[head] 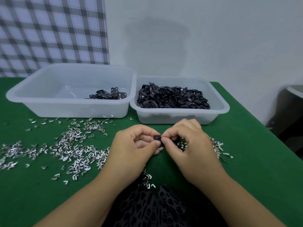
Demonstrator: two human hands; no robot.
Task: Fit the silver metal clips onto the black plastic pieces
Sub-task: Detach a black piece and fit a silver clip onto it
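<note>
Here, black piece [157,140] is held over the table's [249,169] middle, pinched from both sides: left hand [129,149] on its left end, right hand [193,148] on its right, fingertips nearly touching. Long axis unclear. Can't tell if a clip is on it. Loose clips [73,145] lie left, nearer left hand.

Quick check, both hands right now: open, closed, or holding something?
Left hand: pinching the black plastic piece.
Right hand: pinching the same black plastic piece from the other side.
</note>
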